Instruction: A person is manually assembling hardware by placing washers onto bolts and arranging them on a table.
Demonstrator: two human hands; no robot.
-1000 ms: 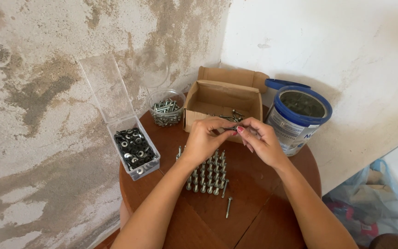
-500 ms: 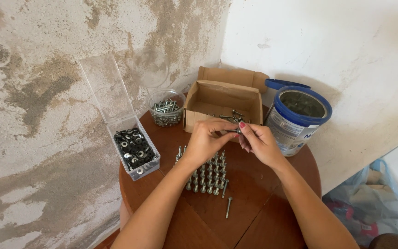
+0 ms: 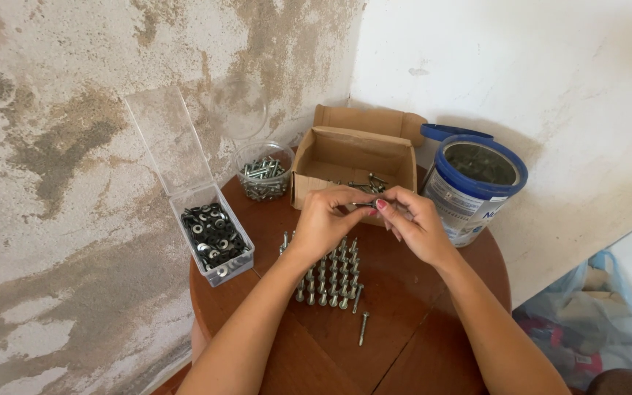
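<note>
Left hand (image 3: 327, 219) and right hand (image 3: 411, 223) both pinch one small bolt (image 3: 364, 204) at table (image 3: 418, 314) centre, fingers closed on it. Brown cardboard box (image 3: 352, 157) at 12 o'clock, blue-rimmed round tin (image 3: 473, 186) at 2, clear washer box (image 3: 213, 234) at 9, upright bolts (image 3: 327, 274) at 6.

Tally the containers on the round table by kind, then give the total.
Clear plastic box of washers: 1
Round clear tub of bolts: 1
Cardboard box: 1
Blue-rimmed tin: 1
Total: 4
</note>
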